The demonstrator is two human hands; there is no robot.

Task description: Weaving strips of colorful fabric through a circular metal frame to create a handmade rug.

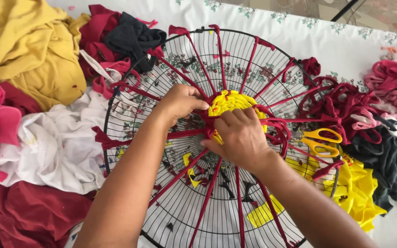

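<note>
Both the left hand (180, 103) and the right hand (240, 138) curl their fingers tight, pinching dark red fabric strips (207, 126) beside the yellow woven centre (230, 101) of a round black wire fan guard (161, 59), while yellow-handled scissors (320, 141) and cloth heaps (28, 55) crowd its rim on both sides.

A table takes up nearly the whole view, covered by a white tablecloth (309, 34) printed with small green and grey flower sprigs, most regular along its far edge. Beyond that edge, at the top right, a strip of floor (382, 14) shows in mottled beige and brown, possibly stone tile, though too little is seen to be sure. A thin dark bar (344, 10) crosses it on a slant. The light is even and bright, with soft shadows.
</note>
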